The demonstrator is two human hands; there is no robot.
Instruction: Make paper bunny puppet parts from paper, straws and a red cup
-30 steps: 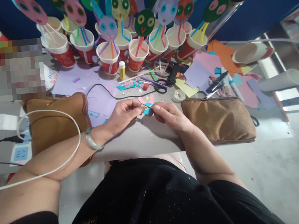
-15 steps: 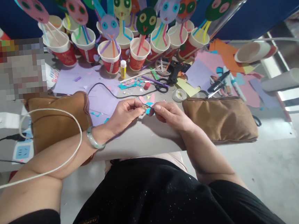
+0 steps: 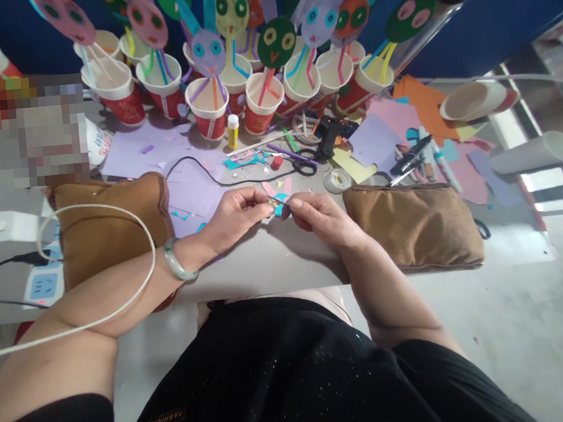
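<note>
My left hand [image 3: 242, 213] is closed in a pinch on a small yellowish piece [image 3: 273, 202], too small to make out fully. My right hand [image 3: 324, 217] grips a thin dark tool [image 3: 281, 202], its tip pointing left at that piece; its kind is not clear. Just beyond and below the fingertips lies a blue paper rabbit head [image 3: 282, 208] with pink paper ears [image 3: 285, 186], partly covered by both hands.
Red paper cups [image 3: 262, 102] with straws and paper animal faces line the back. A glue stick [image 3: 233, 132], black scissors [image 3: 303, 162], a tape roll [image 3: 338, 180] and a glue gun [image 3: 327, 135] lie ahead. Brown cushions [image 3: 413, 226] flank my arms; a white cable [image 3: 148, 229] loops over the left.
</note>
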